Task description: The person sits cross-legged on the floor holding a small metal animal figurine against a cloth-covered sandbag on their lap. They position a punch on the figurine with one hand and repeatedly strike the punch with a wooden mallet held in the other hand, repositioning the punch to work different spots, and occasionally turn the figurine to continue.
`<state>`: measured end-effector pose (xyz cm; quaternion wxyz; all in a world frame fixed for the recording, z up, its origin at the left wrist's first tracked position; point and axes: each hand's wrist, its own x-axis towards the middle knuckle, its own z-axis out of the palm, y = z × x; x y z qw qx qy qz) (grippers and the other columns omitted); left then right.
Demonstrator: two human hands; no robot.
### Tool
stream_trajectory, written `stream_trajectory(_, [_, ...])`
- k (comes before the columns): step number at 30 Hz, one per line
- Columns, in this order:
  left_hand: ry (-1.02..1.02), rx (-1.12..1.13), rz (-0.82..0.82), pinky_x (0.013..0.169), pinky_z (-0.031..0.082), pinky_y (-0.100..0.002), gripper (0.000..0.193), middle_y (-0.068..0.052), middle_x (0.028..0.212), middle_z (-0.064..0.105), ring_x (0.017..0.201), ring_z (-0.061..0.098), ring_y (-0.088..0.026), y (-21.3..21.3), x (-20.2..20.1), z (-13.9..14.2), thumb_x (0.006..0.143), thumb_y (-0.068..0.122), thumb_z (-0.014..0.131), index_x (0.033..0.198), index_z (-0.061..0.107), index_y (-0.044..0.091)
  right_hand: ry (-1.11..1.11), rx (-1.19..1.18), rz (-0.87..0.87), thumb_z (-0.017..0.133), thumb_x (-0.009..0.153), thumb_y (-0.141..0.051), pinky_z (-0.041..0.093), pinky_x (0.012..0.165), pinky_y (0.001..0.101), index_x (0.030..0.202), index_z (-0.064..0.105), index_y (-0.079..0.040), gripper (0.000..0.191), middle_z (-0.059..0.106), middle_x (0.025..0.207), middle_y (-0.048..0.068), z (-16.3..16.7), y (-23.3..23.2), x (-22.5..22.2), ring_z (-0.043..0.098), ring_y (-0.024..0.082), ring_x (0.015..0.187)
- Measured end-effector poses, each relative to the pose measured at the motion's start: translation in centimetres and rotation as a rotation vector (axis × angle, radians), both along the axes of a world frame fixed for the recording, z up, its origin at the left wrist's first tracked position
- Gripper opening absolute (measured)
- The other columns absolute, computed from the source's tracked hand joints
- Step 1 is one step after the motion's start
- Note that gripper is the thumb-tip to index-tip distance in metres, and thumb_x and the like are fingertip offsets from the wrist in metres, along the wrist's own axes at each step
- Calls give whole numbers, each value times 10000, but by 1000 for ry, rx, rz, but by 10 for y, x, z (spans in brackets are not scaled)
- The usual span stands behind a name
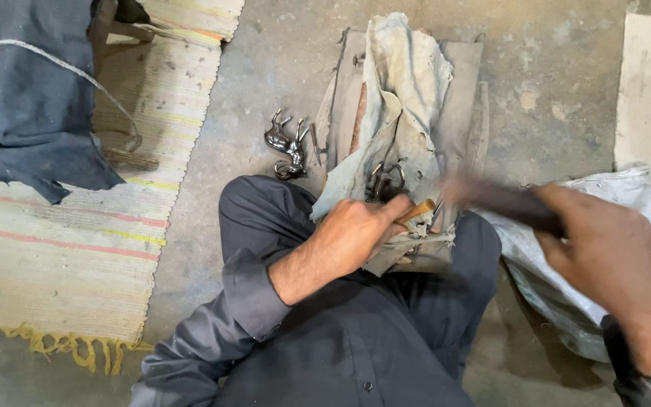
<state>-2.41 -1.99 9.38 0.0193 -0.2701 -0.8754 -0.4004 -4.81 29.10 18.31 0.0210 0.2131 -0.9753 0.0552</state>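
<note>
A: Between the knees, left hand (pixel 356 234) pinches a wooden-handled tool (pixel 414 212) on the rag-covered block (pixel 401 98).

B: Right hand (pixel 604 256), fingers wrapped around a blurred hammer (pixel 491 197). Risk: a mistimed blow may strike the left fingers.

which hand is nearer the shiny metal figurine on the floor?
Left. The left hand rests on the cloth-covered block just right of and below the metal figurine; the right hand, gripping a blurred dark tool, is far to its right.
</note>
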Motion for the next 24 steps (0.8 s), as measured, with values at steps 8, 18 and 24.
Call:
stream_trajectory(8, [-14,-49,8,608,505,-548,298,-177,673,674,708,690,-427,0,-4,-3,937,205,685,1172,548,85,5,16,-37,779,759,-140,542,683,439,1144,680,-89,401,733,886,142,-14,3,4,715,348,791])
stream_trajectory(18, [143,-45,-44,602,509,-510,287,-139,787,707,707,699,-384,2,5,-4,972,193,658,1212,547,80,100,-8,137,753,706,-114,512,621,431,1074,652,-65,385,708,812,132,-11,-6,11,696,354,720])
stream_trajectory(24, [-83,194,104,638,541,-452,280,-175,783,720,776,730,-383,-13,-1,2,963,215,757,1167,625,77,-190,-220,-358,797,930,-261,514,576,399,1117,621,-21,352,618,760,147,-19,-1,10,652,272,580])
